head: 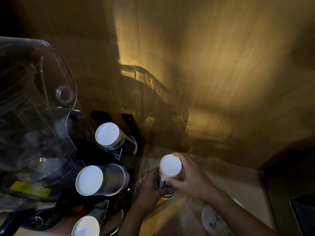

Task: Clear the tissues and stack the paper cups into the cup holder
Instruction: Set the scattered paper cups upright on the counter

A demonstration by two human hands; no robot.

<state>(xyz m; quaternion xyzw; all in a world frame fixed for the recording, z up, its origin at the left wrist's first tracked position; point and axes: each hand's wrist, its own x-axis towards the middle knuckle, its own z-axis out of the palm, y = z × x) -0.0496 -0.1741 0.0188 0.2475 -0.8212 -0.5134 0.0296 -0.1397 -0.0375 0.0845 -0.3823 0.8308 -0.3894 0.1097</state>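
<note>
An upside-down stack of white paper cups with blue print (170, 166) stands on the counter, its white base facing up. My left hand (150, 186) grips the lower part of the stack from the left. My right hand (190, 176) clasps the stack's upper part from the right. The black cup holder (129, 123) stands to the left with three inverted cup stacks in its slots: one at the back (107, 133), one in the middle (90, 180), one at the front (86, 226). Another paper cup (216, 220) lies on its side under my right forearm. No tissues are visible.
A clear plastic dispenser cover (42, 103) fills the left side, with a yellow label (30, 189) low on it. A dimly lit wooden wall (221, 65) rises behind the counter. A dark object (305, 217) sits at the right edge.
</note>
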